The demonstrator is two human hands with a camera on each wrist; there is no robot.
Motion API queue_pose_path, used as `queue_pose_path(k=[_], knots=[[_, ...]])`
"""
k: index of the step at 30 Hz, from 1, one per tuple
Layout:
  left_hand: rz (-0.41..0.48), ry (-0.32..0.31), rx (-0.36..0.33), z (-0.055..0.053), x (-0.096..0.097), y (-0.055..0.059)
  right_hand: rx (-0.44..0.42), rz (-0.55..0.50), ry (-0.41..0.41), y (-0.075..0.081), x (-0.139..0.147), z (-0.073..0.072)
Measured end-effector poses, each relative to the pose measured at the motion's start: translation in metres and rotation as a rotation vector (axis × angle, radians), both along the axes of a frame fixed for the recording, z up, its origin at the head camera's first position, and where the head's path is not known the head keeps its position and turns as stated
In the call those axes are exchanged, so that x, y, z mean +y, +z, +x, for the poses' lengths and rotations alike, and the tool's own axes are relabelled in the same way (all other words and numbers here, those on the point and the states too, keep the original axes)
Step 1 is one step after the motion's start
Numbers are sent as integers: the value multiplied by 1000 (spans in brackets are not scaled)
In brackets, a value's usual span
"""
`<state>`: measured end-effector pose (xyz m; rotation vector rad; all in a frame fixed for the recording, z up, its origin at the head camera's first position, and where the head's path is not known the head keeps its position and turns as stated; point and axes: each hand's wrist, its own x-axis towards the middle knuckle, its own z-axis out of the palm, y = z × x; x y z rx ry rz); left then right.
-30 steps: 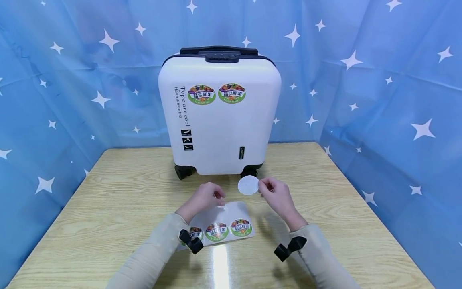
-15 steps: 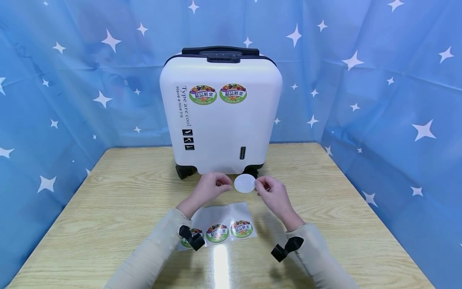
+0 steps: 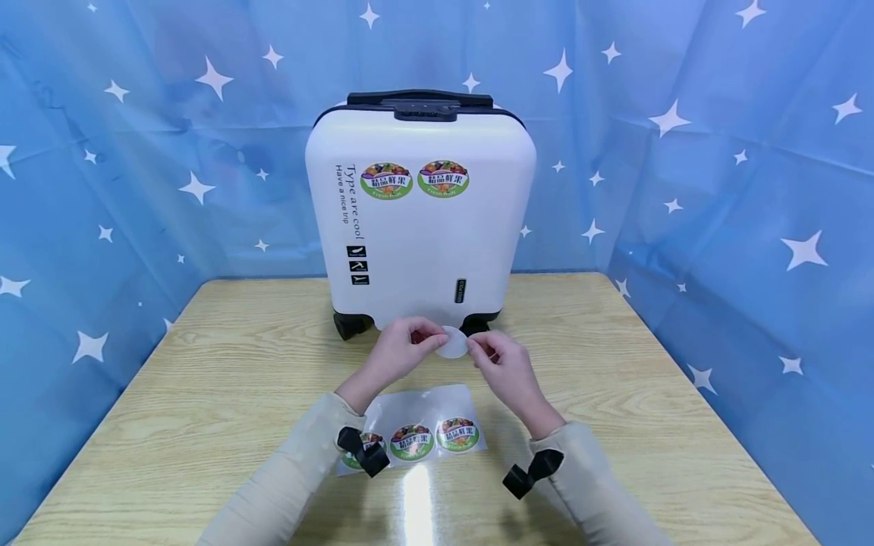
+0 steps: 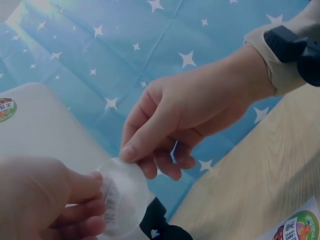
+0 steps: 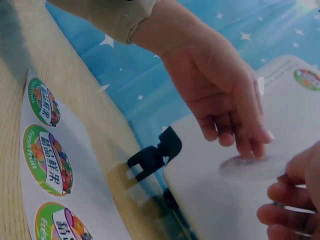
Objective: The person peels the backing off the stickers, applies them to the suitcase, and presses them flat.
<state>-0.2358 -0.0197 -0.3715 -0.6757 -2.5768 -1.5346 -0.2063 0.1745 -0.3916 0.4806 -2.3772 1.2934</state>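
A round sticker (image 3: 453, 343), its pale back towards me, is held up between both hands just in front of the suitcase's lower edge. My right hand (image 3: 507, 371) pinches its right edge with thumb and index finger. At the opposite edge, the left hand (image 3: 396, 355) has thumb and fingertips on the sticker (image 4: 126, 197), pinching it. Faint print shows through the back in the left wrist view. Below the hands lies a sticker sheet (image 3: 425, 406) with several round fruit stickers; the left forearm partly covers the leftmost one.
A white suitcase (image 3: 416, 243) with black handle and wheels stands upright on the wooden table (image 3: 205, 379). Two fruit stickers (image 3: 386, 181) sit side by side on its upper front. Blue curtains (image 3: 717, 152) with white stars surround the table's back and sides.
My left hand has risen from the sheet to the loose sticker and taken its left edge. The right hand has moved slightly left with the sticker. The sheet stays on the table.
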Motion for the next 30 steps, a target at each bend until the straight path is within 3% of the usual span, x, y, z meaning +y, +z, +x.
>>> queue_pose_path(k=[6, 14, 24, 30], knots=[[63, 20, -28, 3, -1, 3, 142, 93, 43, 0, -8, -1], [86, 44, -59, 5, -4, 3, 227, 199, 98, 0, -16, -3], [97, 84, -34, 5, -7, 3, 186, 216, 88, 1, -20, -4], [110, 101, -53, 4, -11, 3, 125, 154, 49, 2, -19, -5]])
